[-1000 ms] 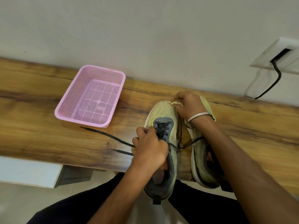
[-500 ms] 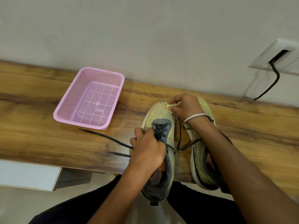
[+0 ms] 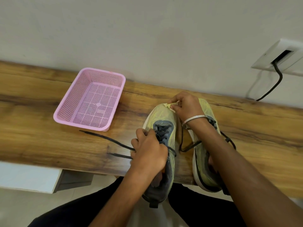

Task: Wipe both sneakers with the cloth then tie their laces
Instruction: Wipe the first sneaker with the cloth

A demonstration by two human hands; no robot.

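Two yellow-green and grey sneakers stand side by side on the wooden shelf (image 3: pixel 41 141), toes toward the wall. My left hand (image 3: pixel 148 150) grips the left sneaker (image 3: pixel 162 115) over its lace area and holds it steady. My right hand (image 3: pixel 186 104) pinches a small pale yellow cloth (image 3: pixel 171 105) and presses it on the toe of the left sneaker. The right sneaker (image 3: pixel 205 108) is partly hidden under my right forearm. Dark laces (image 3: pixel 105 138) trail loose to the left across the wood, and another lace loops between the shoes.
An empty pink perforated basket (image 3: pixel 65 110) sits on the shelf to the left of the sneakers. A white wall socket (image 3: pixel 285 53) with a black cable is at the upper right. The heels of both shoes overhang the front edge above my legs.
My right hand with the cloth has shifted slightly over the left sneaker's toe. My left hand keeps its grip on the same shoe.
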